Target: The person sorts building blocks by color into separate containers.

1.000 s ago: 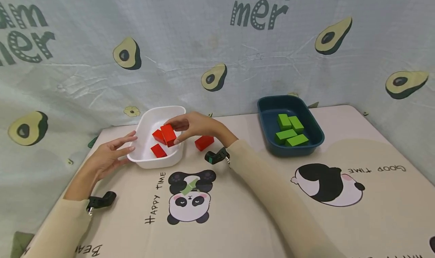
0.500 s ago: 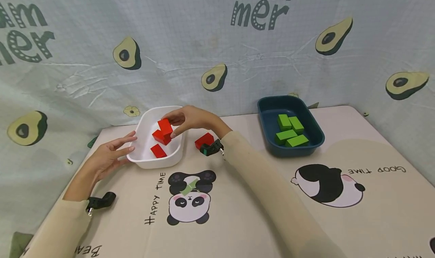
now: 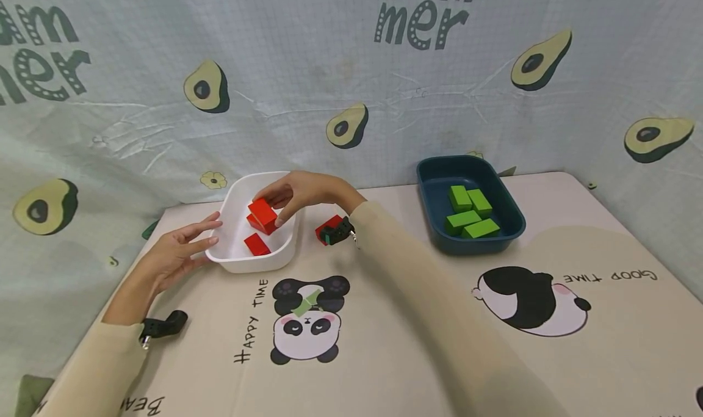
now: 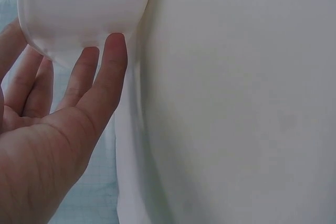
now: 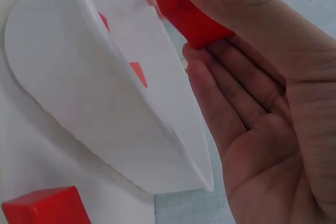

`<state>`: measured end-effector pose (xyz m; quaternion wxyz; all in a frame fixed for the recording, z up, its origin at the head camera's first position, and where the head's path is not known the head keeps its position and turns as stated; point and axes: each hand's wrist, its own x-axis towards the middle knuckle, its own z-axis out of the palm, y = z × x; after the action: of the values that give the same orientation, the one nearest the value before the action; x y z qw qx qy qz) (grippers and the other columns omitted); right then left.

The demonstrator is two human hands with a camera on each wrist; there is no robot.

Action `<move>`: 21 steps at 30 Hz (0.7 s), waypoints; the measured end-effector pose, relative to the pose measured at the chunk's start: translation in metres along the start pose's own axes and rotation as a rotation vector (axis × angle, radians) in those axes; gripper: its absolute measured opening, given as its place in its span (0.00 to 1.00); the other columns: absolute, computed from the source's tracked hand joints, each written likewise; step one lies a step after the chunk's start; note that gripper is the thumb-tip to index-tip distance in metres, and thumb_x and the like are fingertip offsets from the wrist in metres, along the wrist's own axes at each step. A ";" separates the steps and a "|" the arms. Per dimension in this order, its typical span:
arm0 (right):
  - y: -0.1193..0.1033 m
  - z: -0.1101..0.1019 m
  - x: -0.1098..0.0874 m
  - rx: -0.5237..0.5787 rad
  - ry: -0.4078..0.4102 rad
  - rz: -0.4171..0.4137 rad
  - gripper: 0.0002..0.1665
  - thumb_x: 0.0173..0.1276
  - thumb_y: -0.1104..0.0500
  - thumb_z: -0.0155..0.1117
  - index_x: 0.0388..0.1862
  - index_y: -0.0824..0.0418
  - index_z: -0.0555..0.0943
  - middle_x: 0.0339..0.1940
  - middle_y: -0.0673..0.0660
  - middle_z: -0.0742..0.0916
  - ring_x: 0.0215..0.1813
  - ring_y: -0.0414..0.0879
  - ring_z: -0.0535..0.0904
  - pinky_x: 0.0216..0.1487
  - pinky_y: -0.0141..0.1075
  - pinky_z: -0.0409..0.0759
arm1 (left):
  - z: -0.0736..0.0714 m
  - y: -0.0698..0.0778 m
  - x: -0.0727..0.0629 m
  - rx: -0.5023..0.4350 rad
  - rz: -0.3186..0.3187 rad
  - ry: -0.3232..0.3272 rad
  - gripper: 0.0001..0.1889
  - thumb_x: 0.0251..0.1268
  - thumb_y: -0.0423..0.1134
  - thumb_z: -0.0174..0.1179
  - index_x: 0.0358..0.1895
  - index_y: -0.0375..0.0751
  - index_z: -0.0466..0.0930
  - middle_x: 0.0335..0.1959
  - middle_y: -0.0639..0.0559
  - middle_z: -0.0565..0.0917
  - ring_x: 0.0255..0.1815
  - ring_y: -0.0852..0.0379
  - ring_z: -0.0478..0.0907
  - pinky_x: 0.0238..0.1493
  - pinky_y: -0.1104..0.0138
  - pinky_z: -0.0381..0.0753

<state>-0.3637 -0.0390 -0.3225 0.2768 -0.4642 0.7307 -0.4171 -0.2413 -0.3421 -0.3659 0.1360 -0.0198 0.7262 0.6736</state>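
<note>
Between thumb and fingers, my right hand [image 3: 310, 190] pinches a red block [image 3: 263, 213] over the white container [image 3: 230, 262]. In the right wrist view that red block [image 5: 191, 11] is held above the container's rim, the thumb across its face. Other red blocks lie inside the container, one of them [image 3: 256, 245] near its front wall and another partly hidden beneath the held one. My left hand [image 3: 176, 252] rests its fingertips against the container's left side. The left wrist view shows these fingers [image 4: 113, 72] fairly straight at the white wall.
One more red block [image 3: 325, 236] lies on the table right of the white container, partly covered by the right wrist camera [image 3: 336, 231]. A dark blue container [image 3: 467, 243] with several green blocks [image 3: 480, 228] stands farther right. A patterned cloth [image 3: 285, 75] hangs behind the table.
My right hand has moved slightly left and the pinched red block has shifted left, now overlapping the block below it more. The left hand and both containers stay put.
</note>
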 end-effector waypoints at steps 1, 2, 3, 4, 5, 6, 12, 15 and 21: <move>0.000 -0.001 0.001 -0.002 -0.014 0.008 0.39 0.61 0.61 0.78 0.71 0.59 0.76 0.65 0.52 0.83 0.65 0.41 0.79 0.66 0.30 0.77 | 0.000 0.000 0.000 -0.001 0.000 0.000 0.28 0.72 0.33 0.63 0.73 0.49 0.73 0.84 0.61 0.48 0.80 0.48 0.47 0.53 0.71 0.84; -0.001 -0.002 0.002 -0.006 -0.027 0.013 0.39 0.61 0.61 0.78 0.71 0.59 0.76 0.65 0.52 0.83 0.65 0.41 0.79 0.65 0.30 0.77 | 0.000 0.000 0.000 0.005 0.001 -0.001 0.28 0.72 0.33 0.63 0.74 0.48 0.71 0.84 0.61 0.48 0.80 0.48 0.47 0.53 0.71 0.84; -0.001 -0.003 0.004 -0.012 -0.039 0.012 0.40 0.61 0.62 0.78 0.72 0.60 0.75 0.65 0.52 0.83 0.65 0.41 0.79 0.66 0.30 0.77 | 0.000 0.000 0.000 0.008 0.001 0.000 0.29 0.72 0.33 0.63 0.75 0.47 0.70 0.84 0.61 0.48 0.80 0.48 0.48 0.53 0.71 0.84; -0.001 -0.004 0.005 -0.013 -0.048 0.013 0.40 0.61 0.62 0.78 0.72 0.60 0.75 0.65 0.52 0.83 0.65 0.41 0.79 0.66 0.31 0.77 | 0.000 0.000 0.000 0.012 0.001 0.001 0.29 0.72 0.33 0.62 0.75 0.47 0.70 0.84 0.61 0.48 0.80 0.48 0.48 0.53 0.71 0.84; -0.001 -0.005 0.006 -0.014 -0.054 0.014 0.40 0.60 0.62 0.78 0.72 0.60 0.75 0.65 0.52 0.83 0.65 0.41 0.79 0.66 0.31 0.77 | 0.000 0.000 0.001 0.016 0.001 0.002 0.29 0.73 0.33 0.62 0.75 0.47 0.69 0.84 0.61 0.49 0.80 0.47 0.47 0.53 0.71 0.84; -0.001 -0.005 0.007 -0.012 -0.060 0.018 0.40 0.60 0.63 0.78 0.72 0.60 0.75 0.65 0.52 0.83 0.65 0.42 0.79 0.67 0.32 0.77 | -0.001 -0.001 0.001 0.018 0.003 0.001 0.30 0.73 0.33 0.62 0.76 0.46 0.68 0.84 0.61 0.48 0.80 0.47 0.46 0.54 0.71 0.84; -0.002 -0.007 0.013 -0.046 -0.057 0.047 0.39 0.59 0.61 0.79 0.71 0.60 0.77 0.62 0.51 0.85 0.62 0.40 0.80 0.63 0.29 0.79 | -0.003 -0.001 0.000 0.025 -0.008 0.010 0.30 0.72 0.34 0.63 0.75 0.48 0.69 0.84 0.60 0.47 0.81 0.45 0.43 0.52 0.72 0.84; -0.002 -0.005 0.017 -0.077 -0.068 0.054 0.39 0.59 0.60 0.79 0.70 0.60 0.77 0.61 0.51 0.86 0.61 0.40 0.81 0.61 0.28 0.79 | -0.002 0.000 -0.001 0.023 -0.006 0.009 0.29 0.72 0.34 0.63 0.75 0.48 0.70 0.84 0.60 0.47 0.81 0.45 0.43 0.52 0.72 0.84; 0.005 -0.006 0.020 -0.175 -0.099 0.046 0.38 0.60 0.56 0.79 0.70 0.59 0.77 0.62 0.51 0.85 0.61 0.39 0.81 0.62 0.26 0.78 | -0.001 -0.001 -0.001 0.043 0.005 0.008 0.30 0.72 0.34 0.63 0.76 0.45 0.68 0.84 0.59 0.47 0.81 0.44 0.44 0.52 0.73 0.84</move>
<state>-0.3788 -0.0538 -0.3240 0.2804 -0.4898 0.7603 -0.3215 -0.2407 -0.3431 -0.3662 0.1315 -0.0176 0.7411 0.6581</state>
